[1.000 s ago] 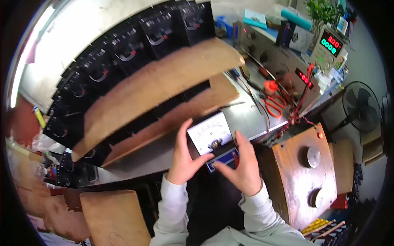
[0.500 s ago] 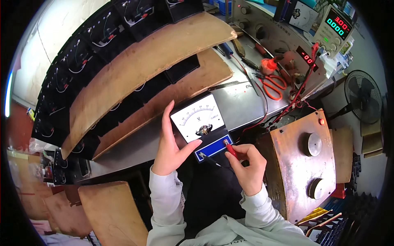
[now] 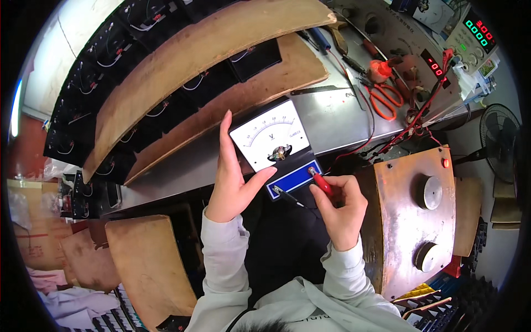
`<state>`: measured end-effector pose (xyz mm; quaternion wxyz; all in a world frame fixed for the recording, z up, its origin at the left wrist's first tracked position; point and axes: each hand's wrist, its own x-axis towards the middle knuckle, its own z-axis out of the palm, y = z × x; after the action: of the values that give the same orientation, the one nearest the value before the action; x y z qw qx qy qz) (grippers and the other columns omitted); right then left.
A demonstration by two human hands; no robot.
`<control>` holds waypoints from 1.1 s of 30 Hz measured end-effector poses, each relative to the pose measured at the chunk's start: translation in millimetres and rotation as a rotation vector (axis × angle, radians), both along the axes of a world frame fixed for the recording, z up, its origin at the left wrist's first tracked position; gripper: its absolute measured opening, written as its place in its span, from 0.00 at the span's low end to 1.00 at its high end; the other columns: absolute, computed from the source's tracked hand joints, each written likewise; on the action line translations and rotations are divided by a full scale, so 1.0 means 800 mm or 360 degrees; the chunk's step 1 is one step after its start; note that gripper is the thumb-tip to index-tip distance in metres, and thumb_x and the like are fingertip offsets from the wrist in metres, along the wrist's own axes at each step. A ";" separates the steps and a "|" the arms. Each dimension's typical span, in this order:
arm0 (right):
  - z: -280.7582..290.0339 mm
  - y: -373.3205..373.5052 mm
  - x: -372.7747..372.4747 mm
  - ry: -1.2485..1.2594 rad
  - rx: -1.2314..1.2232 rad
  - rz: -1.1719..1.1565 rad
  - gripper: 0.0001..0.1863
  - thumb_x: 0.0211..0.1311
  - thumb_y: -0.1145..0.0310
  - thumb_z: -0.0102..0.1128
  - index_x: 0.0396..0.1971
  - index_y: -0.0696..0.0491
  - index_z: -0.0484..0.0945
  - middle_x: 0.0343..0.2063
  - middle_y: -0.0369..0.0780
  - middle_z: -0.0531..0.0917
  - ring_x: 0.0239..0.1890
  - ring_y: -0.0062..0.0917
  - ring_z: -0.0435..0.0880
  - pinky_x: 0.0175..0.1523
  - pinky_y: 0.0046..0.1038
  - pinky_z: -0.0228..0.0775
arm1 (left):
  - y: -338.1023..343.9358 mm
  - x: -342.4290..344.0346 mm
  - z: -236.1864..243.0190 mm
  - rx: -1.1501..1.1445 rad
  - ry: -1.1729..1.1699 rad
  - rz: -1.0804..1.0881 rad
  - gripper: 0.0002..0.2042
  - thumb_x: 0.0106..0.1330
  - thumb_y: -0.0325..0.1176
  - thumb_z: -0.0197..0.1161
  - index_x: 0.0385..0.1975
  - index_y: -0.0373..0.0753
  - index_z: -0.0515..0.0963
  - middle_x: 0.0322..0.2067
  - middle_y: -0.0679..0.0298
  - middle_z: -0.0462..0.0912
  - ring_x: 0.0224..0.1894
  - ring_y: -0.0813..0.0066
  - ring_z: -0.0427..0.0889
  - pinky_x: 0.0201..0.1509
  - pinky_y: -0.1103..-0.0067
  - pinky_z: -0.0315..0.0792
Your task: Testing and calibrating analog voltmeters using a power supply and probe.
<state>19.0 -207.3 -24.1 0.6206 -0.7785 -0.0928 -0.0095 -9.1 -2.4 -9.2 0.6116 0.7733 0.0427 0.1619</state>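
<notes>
An analog panel voltmeter (image 3: 259, 139), with a white dial face and a blue strip along its lower edge, tilts in front of me at the bench edge. My left hand (image 3: 231, 185) grips its left side, thumb on the front and fingers along the edge. A red alligator clip (image 3: 322, 183) sits at the right terminal of the blue strip, pinched between thumb and fingers of my right hand (image 3: 344, 207). At the left terminal hangs a black alligator clip (image 3: 289, 197), its lead running right toward my right hand.
Curved brown boards (image 3: 221, 52) with rows of black meter housings (image 3: 254, 61) fill the bench's left side. Orange-handled scissors (image 3: 385, 102) and tools lie back right, by a lit power supply (image 3: 471, 41). A metal-topped box with two knobs (image 3: 415, 221) stands right; a fan (image 3: 498, 135) is beyond.
My view has shifted, so the bench sits higher in it. Both hands stay on the voltmeter and red clip, slightly farther up; the red clip is still at the right terminal.
</notes>
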 end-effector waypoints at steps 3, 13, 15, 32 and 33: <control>-0.006 -0.007 0.005 -0.0006 -0.0022 0.0009 0.12 0.56 0.76 0.75 0.35 0.60 0.79 0.27 0.38 0.84 0.26 0.16 0.80 0.32 0.19 0.72 | -0.005 0.005 0.004 0.0015 0.0040 -0.0037 0.54 0.60 0.20 0.68 0.77 0.48 0.31 0.67 0.51 0.64 0.67 0.61 0.69 0.71 0.67 0.62; -0.011 -0.068 -0.021 -0.0026 0.0238 0.0039 0.07 0.61 0.79 0.69 0.36 0.58 0.79 0.33 0.42 0.85 0.32 0.22 0.84 0.33 0.21 0.73 | 0.013 -0.012 -0.018 0.0643 -0.0109 0.0065 0.53 0.58 0.33 0.72 0.76 0.32 0.37 0.68 0.43 0.63 0.71 0.49 0.63 0.75 0.66 0.53; -0.011 -0.085 -0.023 0.0177 0.0427 0.0082 0.08 0.69 0.78 0.60 0.45 0.59 0.75 0.41 0.42 0.86 0.38 0.19 0.84 0.37 0.19 0.75 | 0.010 -0.006 -0.021 0.0605 -0.0058 0.0010 0.53 0.57 0.30 0.73 0.76 0.33 0.37 0.70 0.48 0.59 0.72 0.58 0.60 0.75 0.67 0.52; -0.074 -0.014 -0.059 0.0244 -0.0193 0.1066 0.06 0.63 0.74 0.70 0.35 0.59 0.81 0.26 0.28 0.77 0.27 0.08 0.65 0.32 0.13 0.56 | -0.002 -0.483 0.077 0.1561 0.1443 0.1945 0.57 0.45 0.40 0.76 0.76 0.38 0.48 0.57 0.43 0.71 0.60 0.44 0.70 0.62 0.55 0.65; -0.077 -0.011 -0.052 0.0179 -0.0157 0.1034 0.06 0.63 0.74 0.70 0.35 0.59 0.81 0.26 0.28 0.76 0.27 0.09 0.65 0.32 0.13 0.56 | -0.002 -0.520 0.065 0.1477 0.1510 0.1918 0.55 0.46 0.42 0.77 0.75 0.37 0.51 0.60 0.40 0.72 0.62 0.42 0.71 0.65 0.56 0.66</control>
<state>-22.8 -215.8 -85.9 0.5569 -0.7366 -0.3022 0.2365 -425.5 -4.3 42.6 -0.0334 0.7746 0.6201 0.1198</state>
